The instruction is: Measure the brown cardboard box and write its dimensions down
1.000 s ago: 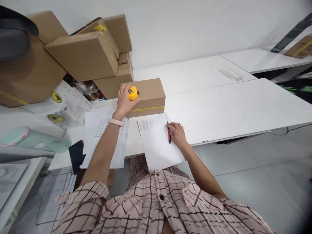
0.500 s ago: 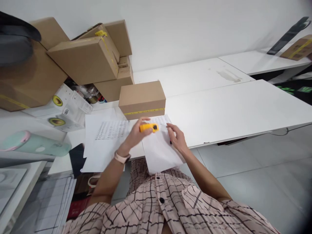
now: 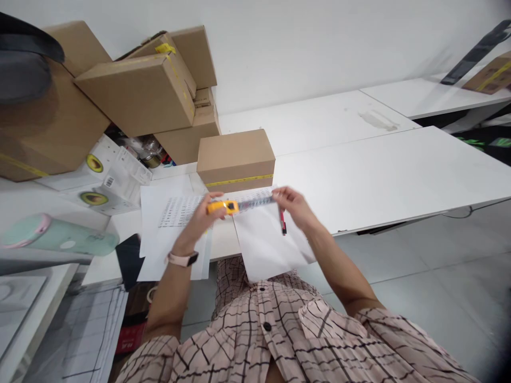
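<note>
My left hand (image 3: pixel 202 221) is closed round a yellow tape measure (image 3: pixel 222 207), held above the papers. Its blade (image 3: pixel 255 202) is drawn out to the right, and my right hand (image 3: pixel 294 208) pinches the blade's end while a red pen (image 3: pixel 282 222) hangs from its fingers. Just behind the blade stands a small cardboard box (image 3: pixel 235 158) with a yellow tape strip along its front. Under my hands lie a printed sheet (image 3: pixel 268 242) and another printed sheet (image 3: pixel 172 229) to the left.
Several cardboard boxes (image 3: pixel 136 93) are stacked at the back left, above white product boxes (image 3: pixel 106 178). A mint-green bottle (image 3: pixel 56 239) lies at the left. The white table (image 3: pixel 379 175) extends to the right, with a second desk (image 3: pixel 431 98) behind it.
My left hand lifted the tape measure off the small box and brought it down in front of it. My right hand rose from the sheet and pulled the blade out to the right.
</note>
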A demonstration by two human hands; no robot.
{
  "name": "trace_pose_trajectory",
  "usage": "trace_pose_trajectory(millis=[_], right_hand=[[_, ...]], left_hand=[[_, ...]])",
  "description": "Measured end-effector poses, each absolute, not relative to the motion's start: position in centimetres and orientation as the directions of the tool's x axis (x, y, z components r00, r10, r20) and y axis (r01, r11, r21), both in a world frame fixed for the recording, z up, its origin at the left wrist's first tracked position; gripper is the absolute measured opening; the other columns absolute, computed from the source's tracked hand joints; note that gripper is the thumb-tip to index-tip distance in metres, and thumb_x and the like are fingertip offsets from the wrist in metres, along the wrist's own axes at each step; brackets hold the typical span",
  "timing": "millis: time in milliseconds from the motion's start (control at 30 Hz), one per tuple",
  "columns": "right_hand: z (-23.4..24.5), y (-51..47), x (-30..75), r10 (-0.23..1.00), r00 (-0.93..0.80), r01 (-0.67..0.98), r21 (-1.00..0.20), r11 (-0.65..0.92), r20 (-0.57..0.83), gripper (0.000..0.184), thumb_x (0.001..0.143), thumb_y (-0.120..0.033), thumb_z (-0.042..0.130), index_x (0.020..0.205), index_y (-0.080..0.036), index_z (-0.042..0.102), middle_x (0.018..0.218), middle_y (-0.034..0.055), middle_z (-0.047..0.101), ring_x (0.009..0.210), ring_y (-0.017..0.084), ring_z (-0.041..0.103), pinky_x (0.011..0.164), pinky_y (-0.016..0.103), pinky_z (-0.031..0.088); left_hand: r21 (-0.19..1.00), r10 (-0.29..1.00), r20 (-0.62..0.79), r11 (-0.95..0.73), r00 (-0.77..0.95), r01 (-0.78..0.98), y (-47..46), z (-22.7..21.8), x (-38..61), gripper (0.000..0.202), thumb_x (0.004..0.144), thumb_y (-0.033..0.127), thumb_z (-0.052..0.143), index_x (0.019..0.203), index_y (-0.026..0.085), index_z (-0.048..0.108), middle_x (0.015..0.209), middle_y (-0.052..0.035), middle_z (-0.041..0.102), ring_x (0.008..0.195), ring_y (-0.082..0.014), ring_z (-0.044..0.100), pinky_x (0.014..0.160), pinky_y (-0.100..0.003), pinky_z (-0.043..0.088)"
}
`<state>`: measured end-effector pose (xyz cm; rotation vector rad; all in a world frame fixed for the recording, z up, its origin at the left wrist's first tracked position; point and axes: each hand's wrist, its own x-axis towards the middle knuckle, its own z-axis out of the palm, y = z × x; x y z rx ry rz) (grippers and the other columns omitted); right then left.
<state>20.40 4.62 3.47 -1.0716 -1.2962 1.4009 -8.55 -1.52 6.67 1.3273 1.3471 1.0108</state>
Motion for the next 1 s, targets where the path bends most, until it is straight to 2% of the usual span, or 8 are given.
trace_pose_trajectory(millis=[67, 167, 267, 400, 533, 633, 800, 1000], right_hand=[[5.2, 8.9, 21.8, 0.996, -0.041, -0.098, -0.992, 0.079, 0.083, 0.037, 0.072, -0.051, 0.079, 0.087, -0.022, 0.064, 0.065, -0.0049, 0.048, 0.056, 0.009, 0.04, 0.053, 0.024, 0.038], [7.2, 15.6, 22.6, 0.985, 0.078, -0.083, -0.984, 0.158, 0.152, 0.029, 0.077, -0.044, 0.076, 0.087, -0.023, 0.058, 0.067, -0.0049, 0.046, 0.058, 0.009, 0.041, 0.052, 0.022, 0.039], [7.9, 20.8, 21.2, 0.98, 0.072, -0.028, -0.982, 0.189, 0.187, 0.021, 0.081, -0.036, 0.071, 0.088, -0.023, 0.055, 0.07, -0.0037, 0.048, 0.061, 0.009, 0.044, 0.056, 0.023, 0.041], [7.4, 25.0, 18.1, 0.972, 0.147, 0.112, -0.98, 0.167, 0.183, 0.01, 0.083, -0.027, 0.063, 0.086, -0.022, 0.055, 0.075, -0.001, 0.052, 0.068, 0.013, 0.05, 0.062, 0.026, 0.046], [6.4, 26.5, 16.8, 0.973, 0.19, 0.275, -0.958, 0.075, 0.13, 0.008, 0.081, -0.026, 0.058, 0.087, -0.022, 0.056, 0.086, 0.0038, 0.059, 0.082, 0.019, 0.057, 0.074, 0.033, 0.051], [5.9, 26.2, 16.6, 0.991, 0.131, 0.347, -0.937, -0.034, 0.013, 0.014, 0.082, -0.032, 0.058, 0.091, -0.022, 0.056, 0.1, 0.0082, 0.065, 0.091, 0.022, 0.06, 0.077, 0.037, 0.053], [5.6, 25.0, 16.4, 0.989, -0.06, 0.276, -0.954, -0.116, -0.137, 0.035, 0.085, -0.052, 0.06, 0.101, -0.021, 0.055, 0.12, 0.0129, 0.066, 0.101, 0.024, 0.062, 0.076, 0.035, 0.054], [5.9, 24.2, 16.1, 0.978, -0.078, 0.193, -0.965, -0.175, -0.193, 0.036, 0.087, -0.051, 0.064, 0.103, -0.02, 0.056, 0.121, 0.0127, 0.068, 0.098, 0.021, 0.065, 0.075, 0.033, 0.053]], left_hand=[[0.988, 0.995, 0.037, -0.023, -0.091, 0.151, 0.9, 8.3, -11.8, 0.052, 0.08, 0.04, 0.075, 0.125, 0.02, 0.057, 0.105, -0.0063, 0.072, 0.086, -0.0193, 0.07, 0.072, -0.029, 0.052], [0.995, 0.967, 0.093, -0.083, -0.236, 0.052, 5.3, 10.6, -16.6, 0.04, 0.082, 0.036, 0.075, 0.114, 0.018, 0.06, 0.108, -0.0061, 0.072, 0.089, -0.0192, 0.069, 0.066, -0.026, 0.052], [0.999, 0.951, 0.042, -0.038, -0.307, 0.018, 9.3, 11.9, -19.8, 0.022, 0.093, 0.032, 0.063, 0.107, 0.015, 0.062, 0.099, -0.0055, 0.072, 0.083, -0.0169, 0.067, 0.063, -0.025, 0.05], [0.999, 0.924, -0.044, 0.047, -0.379, 0.0, 12.8, 12.0, -21.1, 0.021, 0.099, 0.033, 0.056, 0.105, 0.014, 0.061, 0.086, -0.0039, 0.07, 0.072, -0.0137, 0.064, 0.062, -0.024, 0.05], [0.996, 0.915, -0.091, 0.094, -0.393, -0.011, 14.2, 11.1, -21.2, 0.023, 0.091, 0.035, 0.068, 0.103, 0.016, 0.062, 0.082, -0.0017, 0.069, 0.068, -0.0127, 0.063, 0.058, -0.023, 0.049], [0.994, 0.925, -0.104, 0.105, -0.365, -0.015, 14.8, 10.6, -21.4, 0.023, 0.09, 0.033, 0.068, 0.104, 0.016, 0.063, 0.083, -0.0009, 0.07, 0.069, -0.0119, 0.064, 0.055, -0.021, 0.048], [0.996, 0.944, -0.084, 0.089, -0.32, 0.002, 15.9, 10.4, -21.4, 0.026, 0.088, 0.032, 0.068, 0.106, 0.014, 0.065, 0.088, -0.0029, 0.072, 0.075, -0.014, 0.067, 0.056, -0.022, 0.048], [0.994, 0.956, -0.062, 0.084, -0.285, 0.063, 16.9, 9.9, -21.7, 0.036, 0.087, 0.041, 0.068, 0.111, 0.014, 0.064, 0.09, -0.004, 0.072, 0.077, -0.0141, 0.067, 0.06, -0.022, 0.049]])
